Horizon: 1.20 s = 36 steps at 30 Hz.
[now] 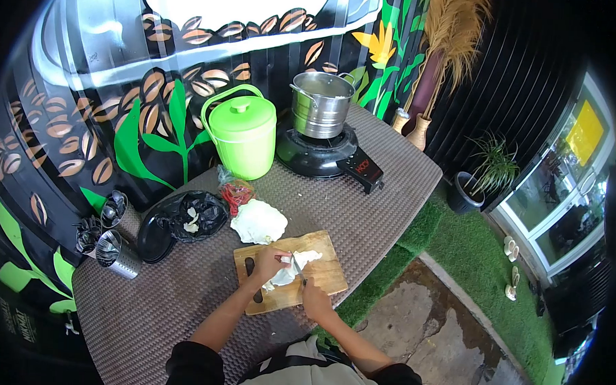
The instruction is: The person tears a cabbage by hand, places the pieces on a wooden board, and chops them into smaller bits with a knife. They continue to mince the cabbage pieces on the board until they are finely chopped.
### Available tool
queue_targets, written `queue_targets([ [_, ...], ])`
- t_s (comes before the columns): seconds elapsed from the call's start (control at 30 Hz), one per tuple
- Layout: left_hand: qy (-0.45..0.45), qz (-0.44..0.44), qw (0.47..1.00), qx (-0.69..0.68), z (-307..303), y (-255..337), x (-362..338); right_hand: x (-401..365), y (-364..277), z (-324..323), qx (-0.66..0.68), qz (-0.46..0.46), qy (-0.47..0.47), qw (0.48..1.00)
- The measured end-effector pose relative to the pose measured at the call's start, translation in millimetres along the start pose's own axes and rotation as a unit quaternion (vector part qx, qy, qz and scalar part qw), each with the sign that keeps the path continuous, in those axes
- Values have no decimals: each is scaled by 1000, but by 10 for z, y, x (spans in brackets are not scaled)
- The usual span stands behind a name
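My right hand (316, 300) is closed round the handle of a knife (296, 265), its blade pointing away from me over the wooden cutting board (327, 251). Fingers bent, my left hand (270, 264) grips a pale cabbage piece (285, 259) right beside the blade. More white cabbage pieces (309, 257) lie on the board, at the blade's right and below my left hand. Just beyond the board sits a large pale cabbage head (258, 222) on the woven table (203, 284).
Behind stand a lidded green bucket (242, 136) and a steel pot (321, 105) on a black portable stove (316, 152). To the left are a black plastic bag (205, 213) holding scraps, black plates (157, 235) and metal utensil holders (118, 254). A red bag (235, 195) lies near the bucket.
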<state>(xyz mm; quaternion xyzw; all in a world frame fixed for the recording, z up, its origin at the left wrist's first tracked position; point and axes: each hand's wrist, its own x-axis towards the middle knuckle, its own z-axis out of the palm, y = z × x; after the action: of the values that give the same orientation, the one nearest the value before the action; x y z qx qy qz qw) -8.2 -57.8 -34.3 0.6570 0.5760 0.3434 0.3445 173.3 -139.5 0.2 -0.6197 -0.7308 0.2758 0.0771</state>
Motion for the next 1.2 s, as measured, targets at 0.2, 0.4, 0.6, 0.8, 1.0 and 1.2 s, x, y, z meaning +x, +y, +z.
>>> queue_targets([
  [0.2, 1, -30, 999, -29, -53, 107, -45, 57, -23, 116, -56, -3, 17, 998],
  [0.4, -26, -52, 995, -78, -117, 260, -85, 7, 69, -38, -14, -20, 10, 1000],
  [0.6, 36, -2, 998, -49, -114, -49, -24, -261, 168, 2, -7, -2, -6, 1000],
  [0.8, -44, 53, 996, 61, -532, 0, -133, -204, 398, -564, 74, -101, -70, 990],
  [1.0, -13, 203, 950, 235, -568, 384, -14, -32, 342, -785, 225, -12, 13, 974],
  [1.2, -106, 114, 986, 53, -10, 703, 126, 266, 664, -358, 169, -14, 140, 976],
])
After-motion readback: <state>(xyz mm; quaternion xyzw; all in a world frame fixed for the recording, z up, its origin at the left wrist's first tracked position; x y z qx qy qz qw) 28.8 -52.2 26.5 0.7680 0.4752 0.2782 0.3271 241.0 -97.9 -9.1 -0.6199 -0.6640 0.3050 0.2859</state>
